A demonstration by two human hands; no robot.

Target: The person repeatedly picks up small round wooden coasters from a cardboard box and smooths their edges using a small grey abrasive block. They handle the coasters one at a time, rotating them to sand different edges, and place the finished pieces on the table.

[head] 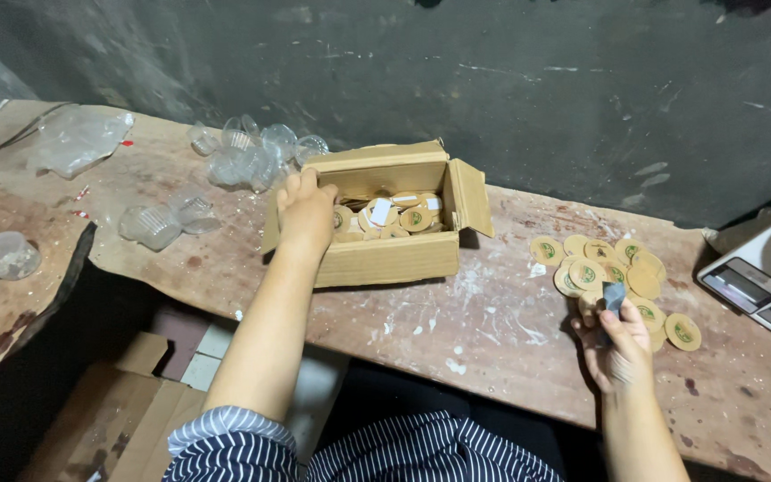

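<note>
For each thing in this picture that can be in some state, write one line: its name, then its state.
Cardboard box: flaps open, partly filled with round tan discs.
Left hand: reaching into the box, fingers curled over its edge.
Right hand: closed on a small grey piece.
Loose discs: spread flat in a loose pile on the table.
Clear plastic cups: empty, scattered, some tipped over.
Scale: nothing on it that shows.

One head-worn camera looks steeply down from close above the bench (pixel 493 312). It faces the dark far wall (pixel 493 80). No second view shares the scene.
</note>
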